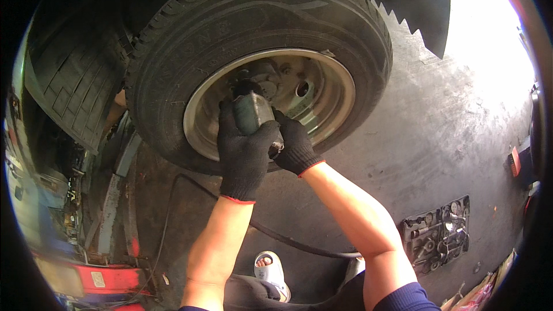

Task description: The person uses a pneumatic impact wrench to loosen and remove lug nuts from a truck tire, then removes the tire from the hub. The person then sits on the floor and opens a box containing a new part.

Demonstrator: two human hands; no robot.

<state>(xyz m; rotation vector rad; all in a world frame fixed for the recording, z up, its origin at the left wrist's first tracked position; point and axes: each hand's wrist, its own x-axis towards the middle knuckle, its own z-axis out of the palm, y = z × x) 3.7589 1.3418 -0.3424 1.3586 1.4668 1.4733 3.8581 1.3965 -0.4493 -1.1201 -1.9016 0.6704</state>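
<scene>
An impact wrench [252, 110] with a grey metal body points into the hub of a large wheel. My left hand [249, 150], in a black knit glove with a red cuff edge, is wrapped round the wrench body. On its right, my right hand [295, 145], gloved the same way, closes on the tool's rear and handle area, mostly hidden by the fingers. The wheel's pale metal rim [328, 106] is dished, with round holes, and carries a thick black tire [253, 31]. The wrench's nose is against or near the hub; exact contact is too dark to tell.
A dark hose [288, 245] curves across the floor below my arms. An open case of sockets and tools [438, 233] lies at the right. Metal bars [115, 196] and a red piece of equipment [112, 279] stand left. A black flap [412, 0] hangs at the upper right.
</scene>
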